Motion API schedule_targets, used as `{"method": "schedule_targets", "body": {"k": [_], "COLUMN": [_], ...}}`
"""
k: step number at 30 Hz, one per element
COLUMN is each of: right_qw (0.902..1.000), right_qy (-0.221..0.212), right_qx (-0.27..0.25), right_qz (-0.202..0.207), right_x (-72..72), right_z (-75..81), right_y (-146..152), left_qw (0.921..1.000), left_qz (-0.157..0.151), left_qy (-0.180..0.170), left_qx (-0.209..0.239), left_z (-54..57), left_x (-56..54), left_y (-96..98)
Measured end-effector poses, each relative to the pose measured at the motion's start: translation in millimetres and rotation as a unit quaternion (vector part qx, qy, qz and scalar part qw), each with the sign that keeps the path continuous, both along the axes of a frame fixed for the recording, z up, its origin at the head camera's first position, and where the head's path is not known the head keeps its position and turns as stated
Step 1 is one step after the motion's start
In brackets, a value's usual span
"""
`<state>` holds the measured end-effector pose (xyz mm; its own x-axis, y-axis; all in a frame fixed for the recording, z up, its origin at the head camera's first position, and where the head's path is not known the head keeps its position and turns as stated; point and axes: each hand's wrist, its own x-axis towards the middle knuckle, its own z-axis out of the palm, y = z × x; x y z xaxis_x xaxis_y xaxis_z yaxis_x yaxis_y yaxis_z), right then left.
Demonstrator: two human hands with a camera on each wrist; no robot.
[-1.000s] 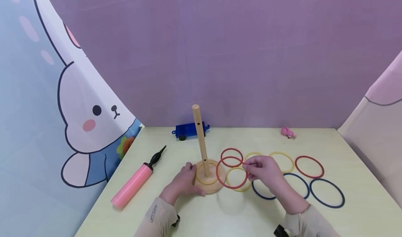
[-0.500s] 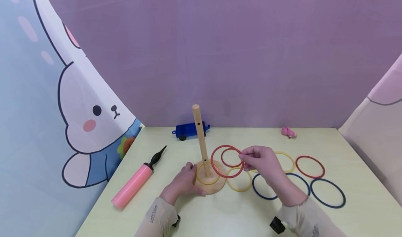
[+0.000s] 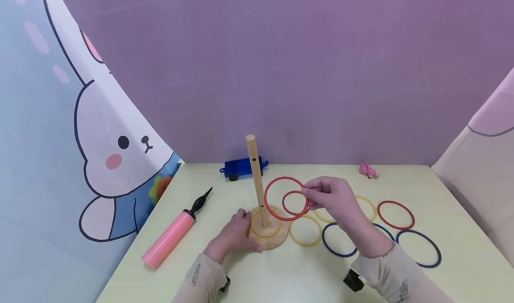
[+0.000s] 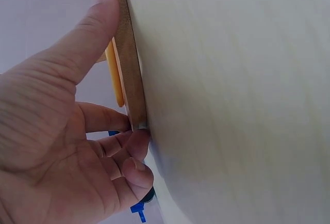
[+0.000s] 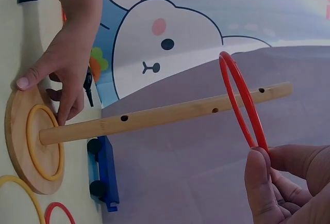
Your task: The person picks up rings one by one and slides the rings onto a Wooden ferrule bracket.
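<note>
A wooden peg stands upright on a round wooden base, with a yellow ring lying around its foot. My left hand grips the base at its left edge; the left wrist view shows the thumb along the rim and curled fingers at the other side. Between thumb and fingertips, my right hand pinches a red ring, raised and tilted just right of the peg. In the right wrist view, the held red ring overlaps the upper part of the peg.
Several yellow, red and blue rings lie right of the base, among them a yellow ring and a blue ring. A pink hand pump lies at left. Behind are a blue toy wagon and a small pink toy.
My right hand has lifted the red ring upward and slightly left, toward the peg. My left hand stays at the base.
</note>
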<state>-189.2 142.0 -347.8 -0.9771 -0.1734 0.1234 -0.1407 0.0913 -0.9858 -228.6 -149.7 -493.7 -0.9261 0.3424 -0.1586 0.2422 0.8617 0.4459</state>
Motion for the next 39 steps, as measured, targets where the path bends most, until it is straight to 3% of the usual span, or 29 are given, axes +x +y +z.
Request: {"method": "schedule_targets", "body": {"k": [22, 39], "right_qw": [0.9995, 0.9992], "right_qy": [0.030, 0.035], "right_qx": [-0.008, -0.017], "right_qz": [-0.003, -0.009], "right_x": [-0.6, -5.5], "right_z": [49.3, 73.1], "right_y": [-1, -7], "left_qw": [0.9997, 0.9997], "left_qz": [-0.011, -0.012], "left_qy": [0.021, 0.021], "left_qx": [-0.001, -0.009], "left_z": [1.8, -0.1], "left_x": [3.3, 2.6], "left_y": [0.8, 0.5]}}
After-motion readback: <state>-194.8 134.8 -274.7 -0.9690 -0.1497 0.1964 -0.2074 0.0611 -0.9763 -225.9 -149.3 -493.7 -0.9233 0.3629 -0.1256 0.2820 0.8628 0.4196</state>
